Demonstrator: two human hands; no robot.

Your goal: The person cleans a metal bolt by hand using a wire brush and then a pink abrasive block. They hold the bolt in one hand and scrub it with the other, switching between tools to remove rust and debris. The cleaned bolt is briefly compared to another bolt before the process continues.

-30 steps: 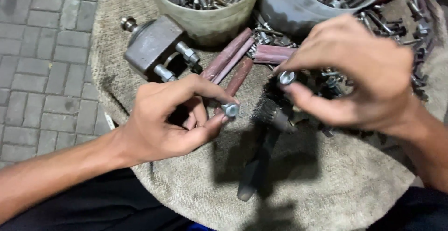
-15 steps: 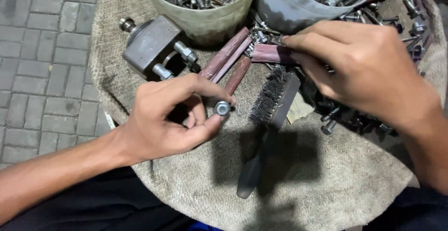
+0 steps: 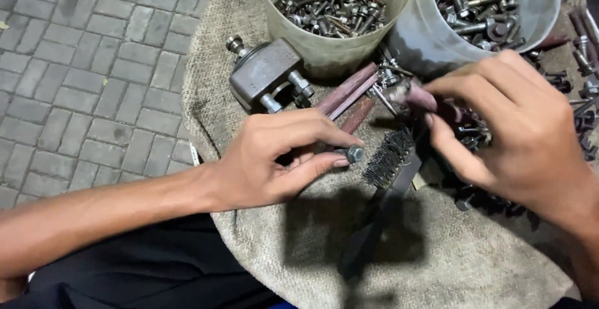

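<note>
Above the burlap sack (image 3: 437, 265), my left hand (image 3: 274, 159) pinches a hex bolt (image 3: 354, 154), head pointing right. I see the right hand (image 3: 524, 134) half-curled over loose hardware, holding nothing I can make out. The wire brush (image 3: 388, 159) lies between them, nearer the bolt.

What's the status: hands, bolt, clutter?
Left hand pinching bolt. Right hand over loose hardware, grip unclear. Wire brush lies between them.

Left hand (image 3: 268, 159) fingers pinched shut; right hand (image 3: 518, 128) fingers curled downward.
</note>
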